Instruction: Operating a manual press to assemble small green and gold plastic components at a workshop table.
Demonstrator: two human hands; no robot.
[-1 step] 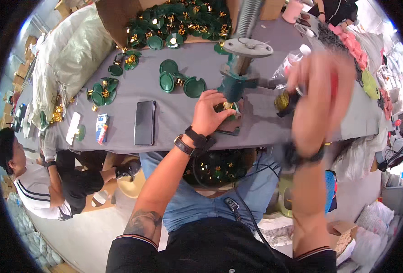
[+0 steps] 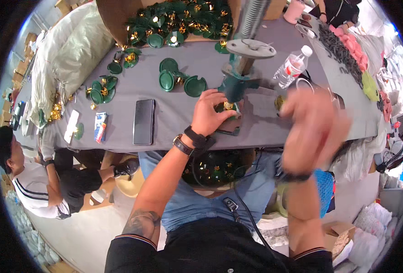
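Note:
My left hand (image 2: 209, 113) is closed at the foot of a green press (image 2: 236, 82) with a coil spring (image 2: 254, 18) above. Thumb and fingers pinch a small green piece with a gold centre (image 2: 229, 106), which rests on the press base (image 2: 231, 130). The fingers partly hide this piece. To the right, my right hand (image 2: 314, 129) is raised and badly smeared by motion, so its fingers cannot be read. Left of the press lie round green discs (image 2: 166, 81) joined in a cluster with a gold bit.
A black phone (image 2: 144, 122), a blue-and-white packet (image 2: 100, 126) and a clear bottle (image 2: 288, 72) are on the grey cloth. A carton (image 2: 113, 18) of green-gold pieces stands behind. Another person (image 2: 37, 179) sits at left. Dark strips (image 2: 342, 52) lie at far right.
My right hand has come down and nearer to me, uncovering the clear bottle. The left hand stays in place at the press.

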